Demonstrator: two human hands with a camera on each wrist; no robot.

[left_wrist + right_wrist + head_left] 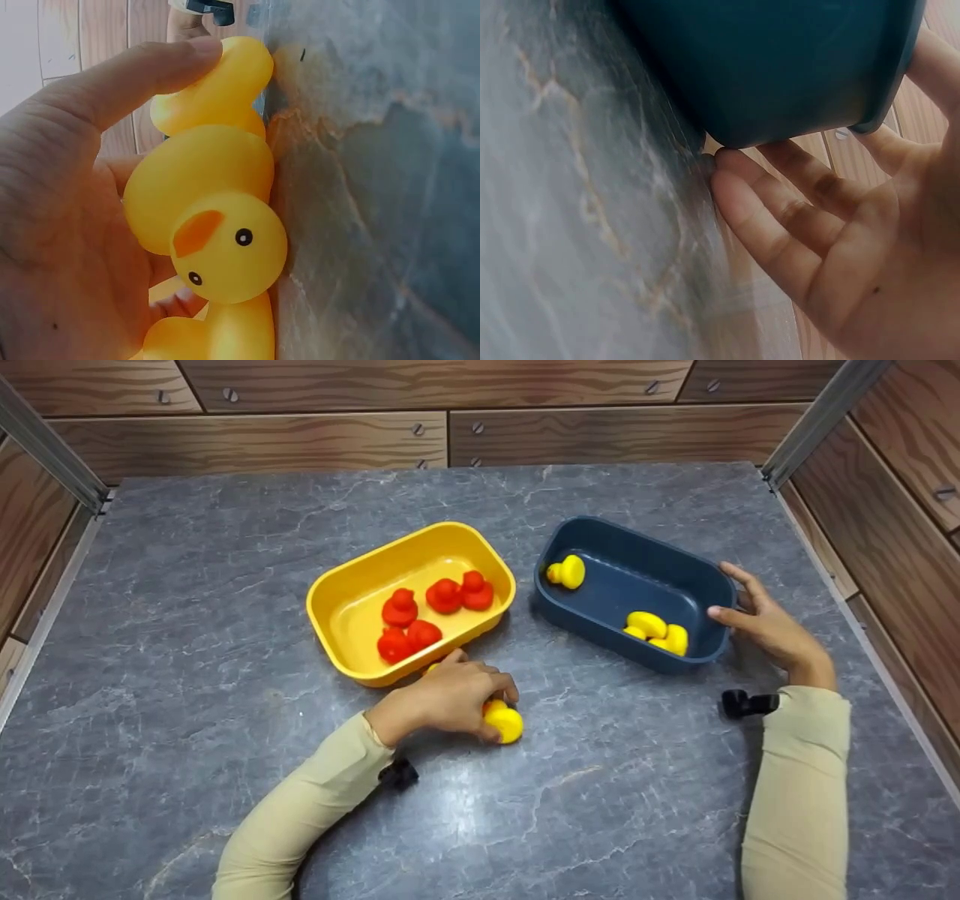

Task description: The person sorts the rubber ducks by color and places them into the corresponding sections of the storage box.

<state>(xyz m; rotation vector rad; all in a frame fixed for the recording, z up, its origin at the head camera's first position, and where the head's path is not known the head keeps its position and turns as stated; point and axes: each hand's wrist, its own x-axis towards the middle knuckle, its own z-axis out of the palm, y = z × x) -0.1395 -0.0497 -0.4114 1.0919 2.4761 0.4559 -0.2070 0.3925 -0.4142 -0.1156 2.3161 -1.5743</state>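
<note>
My left hand (461, 694) is low over the tabletop, just in front of the yellow bin (337, 649). Its fingers and thumb curl round yellow rubber ducks (506, 725); the left wrist view shows three, one facing the camera with an orange beak (199, 232). The thumb lies on the farthest duck (240, 71). At the right end of the dark blue bin (637, 649), my right hand (780, 622) grips the rim, thumb over the edge. From below, its other fingers (780, 240) show along the bin's outer wall. Yellow rubber ducks (646, 625) lie inside that bin.
Several red rubber ducks (400, 607) sit in the yellow bin. Both bins stand on a grey marbled tabletop (600, 825), angled apart with a gap between them. Wood-patterned panels (315, 439) enclose the back and sides, with metal posts (817, 427) at the back corners.
</note>
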